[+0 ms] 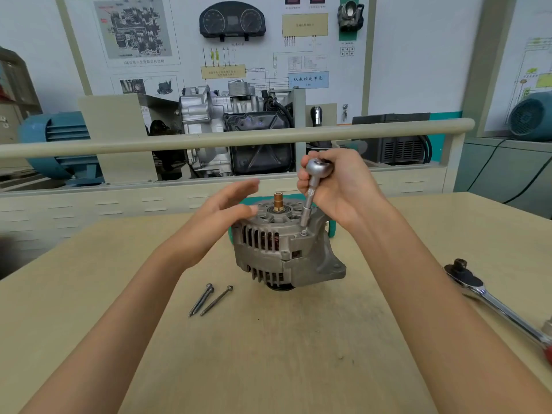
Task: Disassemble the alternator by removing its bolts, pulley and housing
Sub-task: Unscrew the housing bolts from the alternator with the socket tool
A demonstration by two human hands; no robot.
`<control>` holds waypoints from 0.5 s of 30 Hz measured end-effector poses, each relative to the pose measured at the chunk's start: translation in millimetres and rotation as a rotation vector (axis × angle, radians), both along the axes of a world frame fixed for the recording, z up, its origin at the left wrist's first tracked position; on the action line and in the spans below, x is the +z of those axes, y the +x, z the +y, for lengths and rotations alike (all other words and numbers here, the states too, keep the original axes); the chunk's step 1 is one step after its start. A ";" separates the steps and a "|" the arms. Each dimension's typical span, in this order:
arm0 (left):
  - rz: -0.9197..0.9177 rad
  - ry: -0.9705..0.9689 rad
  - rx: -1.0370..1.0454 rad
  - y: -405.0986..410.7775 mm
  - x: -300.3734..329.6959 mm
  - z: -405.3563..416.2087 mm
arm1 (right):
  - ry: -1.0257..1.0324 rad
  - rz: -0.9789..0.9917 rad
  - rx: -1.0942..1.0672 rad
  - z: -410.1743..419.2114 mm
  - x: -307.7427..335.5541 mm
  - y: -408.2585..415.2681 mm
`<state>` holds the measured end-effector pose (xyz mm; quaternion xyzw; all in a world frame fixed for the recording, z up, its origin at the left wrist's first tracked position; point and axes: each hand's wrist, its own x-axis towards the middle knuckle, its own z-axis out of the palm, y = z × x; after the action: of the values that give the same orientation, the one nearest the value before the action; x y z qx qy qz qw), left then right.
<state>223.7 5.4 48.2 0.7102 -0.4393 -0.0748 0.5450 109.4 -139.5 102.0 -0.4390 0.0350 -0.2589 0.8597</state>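
The grey alternator (280, 252) stands on the table with its brass-coloured shaft (278, 202) pointing up. My right hand (334, 186) grips a small silver ratchet with an extension bar (310, 198), whose socket sits on a bolt head (303, 233) at the housing's right shoulder. My left hand (227, 210) hovers beside the alternator's left top with straight fingers, holding nothing; its thumb lies close to the housing. Long loose bolts (209, 299) lie on the table left of the alternator; how many is hard to tell.
A large chrome ratchet wrench (490, 297) lies on the table (268, 354) at the right. A teal tray (333, 228) shows behind the alternator. A beige rail (179, 140) and an engine display (236, 130) stand beyond the table's far edge.
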 end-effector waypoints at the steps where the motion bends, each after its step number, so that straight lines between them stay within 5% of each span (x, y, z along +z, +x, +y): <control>1: -0.054 0.013 -0.019 -5.8 3.3 -2.5 | 0.021 0.016 -0.002 0.4 -0.6 0.4; 5: -0.266 0.075 -0.009 -18.8 3.1 -12.0 | 0.101 0.025 0.017 0.3 -0.9 -0.6; 15: -0.244 -0.075 0.011 -37.4 -3.9 -25.3 | 0.058 0.064 0.046 3.2 -2.1 1.6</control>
<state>186.3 -19.9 44.3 0.6954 -0.5009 0.0315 0.5143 111.0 -136.3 100.0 -0.4224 0.0598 -0.2238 0.8763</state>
